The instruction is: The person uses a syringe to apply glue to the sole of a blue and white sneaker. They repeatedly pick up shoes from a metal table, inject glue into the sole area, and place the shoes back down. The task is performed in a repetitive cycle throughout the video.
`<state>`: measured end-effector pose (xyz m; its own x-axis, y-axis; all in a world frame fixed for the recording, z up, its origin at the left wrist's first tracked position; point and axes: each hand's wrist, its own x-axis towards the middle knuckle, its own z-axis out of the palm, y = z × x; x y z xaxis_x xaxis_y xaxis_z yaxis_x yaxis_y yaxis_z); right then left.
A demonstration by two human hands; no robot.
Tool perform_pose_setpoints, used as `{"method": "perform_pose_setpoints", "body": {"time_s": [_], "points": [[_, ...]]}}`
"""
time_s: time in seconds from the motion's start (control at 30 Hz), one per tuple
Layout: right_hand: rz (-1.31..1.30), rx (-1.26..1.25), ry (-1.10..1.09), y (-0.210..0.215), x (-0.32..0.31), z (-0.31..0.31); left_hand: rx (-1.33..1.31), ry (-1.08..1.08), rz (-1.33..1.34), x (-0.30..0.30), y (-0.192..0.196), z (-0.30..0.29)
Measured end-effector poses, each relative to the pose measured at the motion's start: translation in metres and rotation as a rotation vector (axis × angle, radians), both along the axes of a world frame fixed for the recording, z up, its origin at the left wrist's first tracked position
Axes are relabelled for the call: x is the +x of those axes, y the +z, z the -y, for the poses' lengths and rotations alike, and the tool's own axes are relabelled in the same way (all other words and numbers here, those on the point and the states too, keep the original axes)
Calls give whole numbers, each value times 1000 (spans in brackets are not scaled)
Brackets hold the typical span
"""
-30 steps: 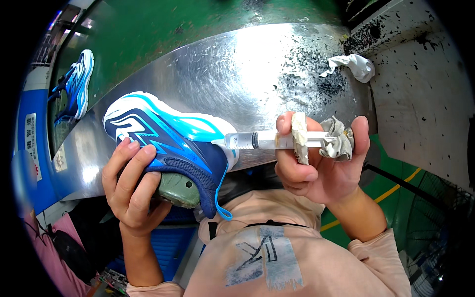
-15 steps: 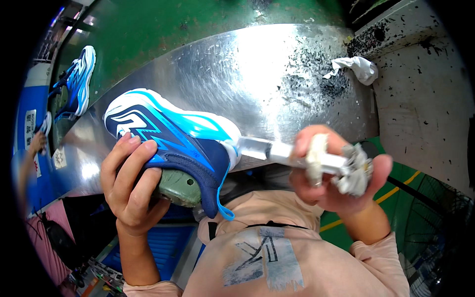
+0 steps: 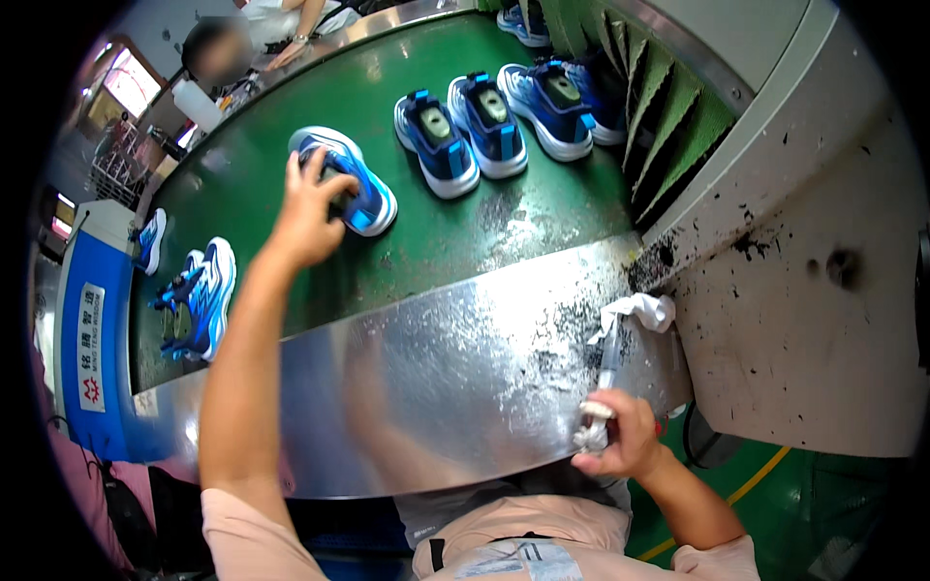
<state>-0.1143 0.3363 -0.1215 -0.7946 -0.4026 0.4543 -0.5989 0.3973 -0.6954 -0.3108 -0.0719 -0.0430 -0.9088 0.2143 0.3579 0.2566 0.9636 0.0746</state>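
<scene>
My left hand [image 3: 308,221] reaches far out over the green belt. Its fingers and thumb grip a blue and white sports shoe [image 3: 376,205] around the opening, and they hide part of the upper. Close to the front edge of the metal ledge, my right hand [image 3: 632,436] is closed around a clear syringe [image 3: 608,366]. The syringe points away from me, and crumpled whitish wrapping covers its near end. Past its tip lies a crumpled white cloth [image 3: 647,312].
Several matching shoes [image 3: 441,160] stand at the back of the belt [image 3: 387,276], beside green hanging flaps [image 3: 668,131]. More shoes [image 3: 215,302] sit at the left. A scuffed metal ledge [image 3: 417,387] borders the belt. Another person [image 3: 215,53] is across it.
My left hand has carried the shoe from close to my body out to the green belt. The syringe has come away from the shoe's heel, and the view has shifted to take in more belt.
</scene>
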Motion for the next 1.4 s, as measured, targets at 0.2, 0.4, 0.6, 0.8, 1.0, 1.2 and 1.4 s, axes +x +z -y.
{"method": "perform_pose_setpoints", "body": {"time_s": [0.2,0.4,0.6,0.8,1.0,1.2,1.4], "points": [[-83,42,43,4,-5,0,427,-21,144,-27,-12,-19],[-119,101,57,-1,-4,8,292,-173,-122,-32,-24,-12],[-163,153,21,-8,-2,1,442,23,-179,30,-24,27],[-164,175,2,-15,5,-2,758,982,-775,166,-57,225],[-8,51,-2,-20,4,-1,1403,798,-420,147,-73,216],[133,-79,-102,-37,7,-14,935,623,-180,183,-33,124],[-173,417,-291,26,12,14,1061,653,-282,284,-44,-11]]}}
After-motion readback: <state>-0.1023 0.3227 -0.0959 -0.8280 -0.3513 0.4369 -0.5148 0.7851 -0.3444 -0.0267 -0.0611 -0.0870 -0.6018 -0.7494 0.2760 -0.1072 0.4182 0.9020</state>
